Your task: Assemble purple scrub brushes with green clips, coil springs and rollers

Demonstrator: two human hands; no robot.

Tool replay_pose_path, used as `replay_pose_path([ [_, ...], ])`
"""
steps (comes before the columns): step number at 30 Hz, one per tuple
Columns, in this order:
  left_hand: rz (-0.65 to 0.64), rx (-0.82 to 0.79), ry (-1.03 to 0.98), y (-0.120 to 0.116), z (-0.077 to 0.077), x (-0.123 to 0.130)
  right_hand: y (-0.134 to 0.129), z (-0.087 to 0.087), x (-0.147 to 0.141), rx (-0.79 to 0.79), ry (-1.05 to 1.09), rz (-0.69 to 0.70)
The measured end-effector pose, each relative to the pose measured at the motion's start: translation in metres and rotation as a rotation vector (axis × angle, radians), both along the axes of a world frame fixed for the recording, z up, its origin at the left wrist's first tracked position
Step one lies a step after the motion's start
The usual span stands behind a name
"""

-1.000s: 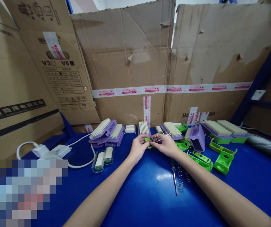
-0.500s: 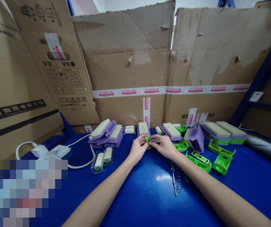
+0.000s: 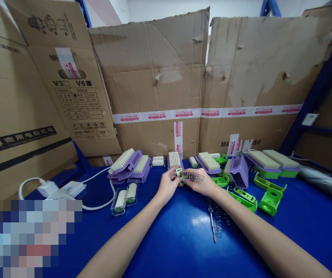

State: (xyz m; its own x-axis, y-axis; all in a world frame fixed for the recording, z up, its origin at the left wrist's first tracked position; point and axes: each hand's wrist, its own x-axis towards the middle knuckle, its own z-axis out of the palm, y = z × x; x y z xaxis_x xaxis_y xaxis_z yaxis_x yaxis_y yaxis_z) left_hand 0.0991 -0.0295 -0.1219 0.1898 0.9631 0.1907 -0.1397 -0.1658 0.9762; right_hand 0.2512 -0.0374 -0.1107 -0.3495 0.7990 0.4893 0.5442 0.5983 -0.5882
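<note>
White rollers (image 3: 120,200) in 2 cases (image 3: 115,209).

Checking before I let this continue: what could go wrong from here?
The coiled silver wire spring at the right hand could slip or fly off. The small green plastic piece in the left hand might twist loose. The slim silver metal tool, lying beside loose wire coils, might snag them if bumped.

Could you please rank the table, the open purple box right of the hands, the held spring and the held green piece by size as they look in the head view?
1. Table
2. Purple box
3. Spring
4. Green piece, judging by what shows; fingers partly cover it.
</note>
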Motion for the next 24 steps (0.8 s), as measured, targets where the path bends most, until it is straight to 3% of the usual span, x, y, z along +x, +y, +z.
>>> replay_pose_path([
  [9,-0.093,0.010,0.056,0.0025,-0.0034,-0.0012,0.0064,-0.0045,0.0042,-0.009,0.010,0.007],
  [16,-0.079,0.013,0.047,0.0027,-0.0051,-0.0008,0.0075,-0.0047,0.0041,0.079,-0.047,0.035],
  [24,-0.087,0.035,0.060,0.0039,-0.0064,-0.0019,0.0043,-0.0003,0.0029,0.051,-0.084,0.065],
])
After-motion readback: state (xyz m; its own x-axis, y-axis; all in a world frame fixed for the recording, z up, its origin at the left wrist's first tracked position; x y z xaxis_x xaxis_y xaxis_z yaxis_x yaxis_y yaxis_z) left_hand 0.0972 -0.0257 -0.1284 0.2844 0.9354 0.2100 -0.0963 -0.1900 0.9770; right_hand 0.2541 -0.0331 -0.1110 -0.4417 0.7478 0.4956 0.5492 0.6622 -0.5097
